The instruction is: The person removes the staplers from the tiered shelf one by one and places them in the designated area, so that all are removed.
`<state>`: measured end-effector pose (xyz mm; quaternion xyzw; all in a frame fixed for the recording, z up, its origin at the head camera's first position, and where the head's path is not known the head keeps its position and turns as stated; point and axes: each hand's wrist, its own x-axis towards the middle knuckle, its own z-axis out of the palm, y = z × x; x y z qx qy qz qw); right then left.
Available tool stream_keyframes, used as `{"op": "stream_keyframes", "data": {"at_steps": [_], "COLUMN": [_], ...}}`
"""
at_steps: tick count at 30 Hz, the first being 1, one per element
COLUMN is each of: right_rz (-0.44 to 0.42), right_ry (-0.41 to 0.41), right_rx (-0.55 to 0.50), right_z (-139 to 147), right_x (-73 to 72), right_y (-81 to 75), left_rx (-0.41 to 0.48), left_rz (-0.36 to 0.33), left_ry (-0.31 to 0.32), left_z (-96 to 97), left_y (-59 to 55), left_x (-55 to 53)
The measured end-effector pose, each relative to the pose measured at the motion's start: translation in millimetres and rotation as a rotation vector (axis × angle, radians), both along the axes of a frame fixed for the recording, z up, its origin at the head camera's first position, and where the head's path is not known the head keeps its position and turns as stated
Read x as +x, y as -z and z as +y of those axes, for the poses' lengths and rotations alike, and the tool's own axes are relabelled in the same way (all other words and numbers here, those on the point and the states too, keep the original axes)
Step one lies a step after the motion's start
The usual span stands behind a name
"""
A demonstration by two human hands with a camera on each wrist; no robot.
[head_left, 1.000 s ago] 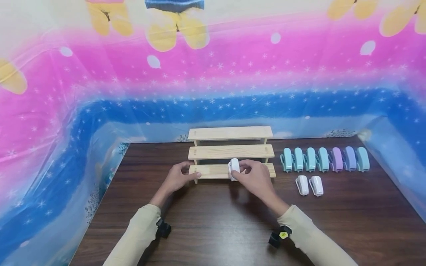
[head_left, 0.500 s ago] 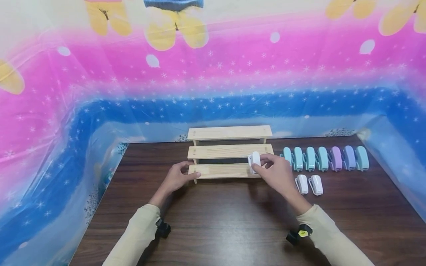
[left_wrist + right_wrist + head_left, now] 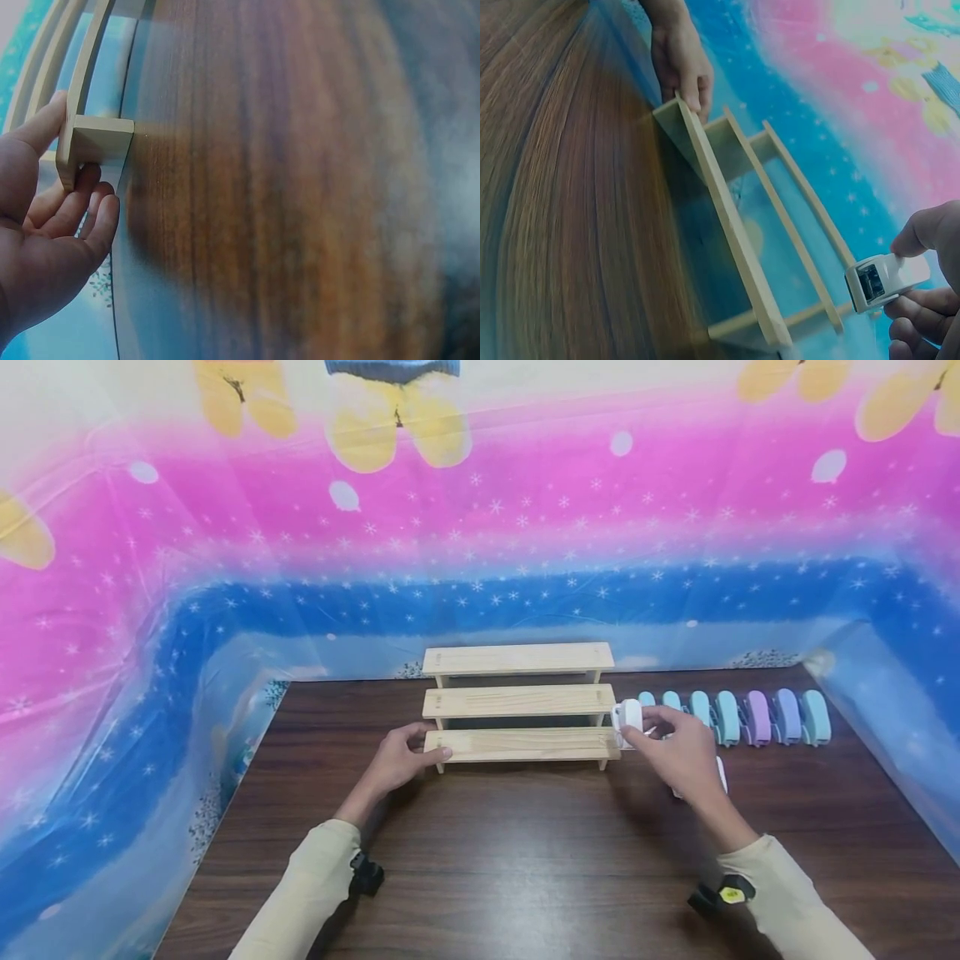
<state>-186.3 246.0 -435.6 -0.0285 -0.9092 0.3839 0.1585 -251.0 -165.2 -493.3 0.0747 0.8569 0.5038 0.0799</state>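
A three-step wooden rack (image 3: 521, 745) stands at the back middle of the table, its shelves bare. My left hand (image 3: 401, 758) pinches the left end of its lowest shelf. In the left wrist view the thumb lies on one face of the wood (image 3: 101, 135) and the fingers curl beneath. Held between thumb and fingers of my right hand (image 3: 678, 752), a small white stapler (image 3: 628, 718) is just beyond the rack's right end. The right wrist view shows the stapler's dark-windowed end (image 3: 870, 282) facing the rack.
A row of several teal, pink and purple staplers (image 3: 759, 718) stands right of the rack, its left part behind my right hand. White stapler edges (image 3: 722, 773) show past that hand. A printed cloth (image 3: 480, 527) hangs behind the dark wooden table (image 3: 480, 860).
My right hand has carried the white stapler rightward, from over the lowest shelf's middle to past the rack's right end. My left hand has kept its grip on the rack.
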Motion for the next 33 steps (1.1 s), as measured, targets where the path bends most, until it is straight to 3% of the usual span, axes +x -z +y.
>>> {"op": "stream_keyframes", "data": {"at_steps": [18,33], "right_rz": [-0.049,-0.134], "right_ry": [0.108,0.203], "right_rx": [0.054,0.061], "right_z": [74.8,118.1], "right_x": [16.5,29.3], "right_y": [-1.6,15.1], "left_rx": [-0.006,-0.028], "left_rz": [0.003,0.011], "left_ry": [0.01,0.002], "left_z": [-0.4,-0.7], "left_y": [-0.1,2.5], "left_x": [-0.7,-1.5]}}
